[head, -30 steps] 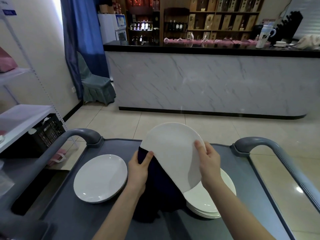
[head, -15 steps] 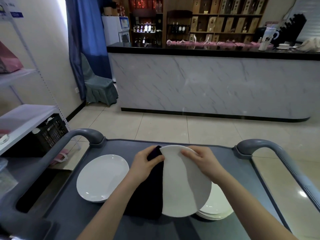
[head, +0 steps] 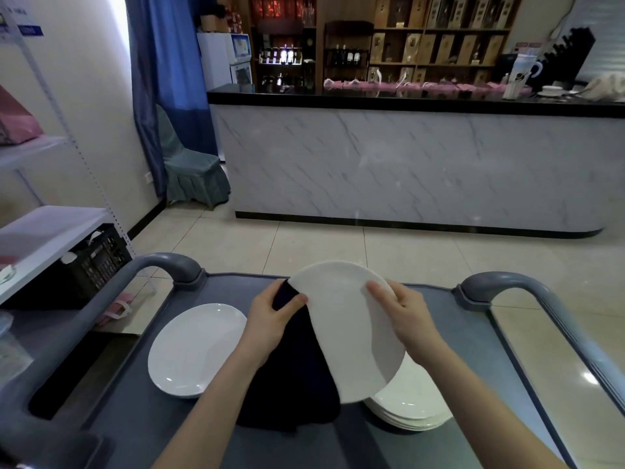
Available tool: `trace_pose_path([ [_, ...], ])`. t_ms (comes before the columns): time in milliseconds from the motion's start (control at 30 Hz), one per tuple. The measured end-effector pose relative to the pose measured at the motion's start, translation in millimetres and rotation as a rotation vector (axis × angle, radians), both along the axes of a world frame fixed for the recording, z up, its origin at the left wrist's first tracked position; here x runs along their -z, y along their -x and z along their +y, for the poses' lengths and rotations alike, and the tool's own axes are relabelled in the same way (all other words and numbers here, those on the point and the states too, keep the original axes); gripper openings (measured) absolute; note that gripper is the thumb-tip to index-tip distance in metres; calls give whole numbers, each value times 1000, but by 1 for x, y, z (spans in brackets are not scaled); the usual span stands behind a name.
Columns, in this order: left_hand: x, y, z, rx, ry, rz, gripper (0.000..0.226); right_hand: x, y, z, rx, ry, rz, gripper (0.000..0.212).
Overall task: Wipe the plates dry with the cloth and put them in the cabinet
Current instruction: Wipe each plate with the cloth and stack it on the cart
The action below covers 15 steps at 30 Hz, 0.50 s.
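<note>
Over the grey cart surface [head: 473, 346], the left grip [head: 270, 318] clutches a dark cloth [head: 297, 377] against the tilted white plate [head: 341, 333], whose right edge the right grip [head: 406, 316] holds. Below the right grip sits a stack of plates [head: 411, 409]; left of the left grip lies a single plate [head: 196, 350].

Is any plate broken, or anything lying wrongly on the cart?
Nothing stands out. The held plate looks whole, tilted against the cloth by the left hand and right hand; the other plate and stack lie flat.
</note>
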State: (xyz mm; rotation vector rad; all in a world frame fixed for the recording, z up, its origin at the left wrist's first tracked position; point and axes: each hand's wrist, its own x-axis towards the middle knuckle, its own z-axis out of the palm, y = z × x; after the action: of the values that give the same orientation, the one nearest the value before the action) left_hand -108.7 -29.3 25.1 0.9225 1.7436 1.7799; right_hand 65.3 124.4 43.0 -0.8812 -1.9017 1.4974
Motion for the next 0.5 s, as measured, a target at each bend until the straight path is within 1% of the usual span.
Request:
trace_pose_path([
  [67,-6,2,4,90,82,105,23,-6,2,3,-108,-97,-118,32],
  [100,-6,3,6,112,111,122,22,-9,3,4,-143,-112,-144,34],
  [200,-4,1,7,107,89,37,18,-14,5,4,-125,-88,-101,39],
  [267,1,0,7,31,33,-49,17,-11,6,3,5,-49,-13,42],
  [400,21,-18,11,-259,-27,-234,17,6,15,-16,384,205,231,45],
  [467,27,-33,16,-362,-38,-315,15,13,24,-27,514,278,304,44],
  [500,28,-38,17,-395,-49,-347,14,16,27,-30,545,291,328,41],
])
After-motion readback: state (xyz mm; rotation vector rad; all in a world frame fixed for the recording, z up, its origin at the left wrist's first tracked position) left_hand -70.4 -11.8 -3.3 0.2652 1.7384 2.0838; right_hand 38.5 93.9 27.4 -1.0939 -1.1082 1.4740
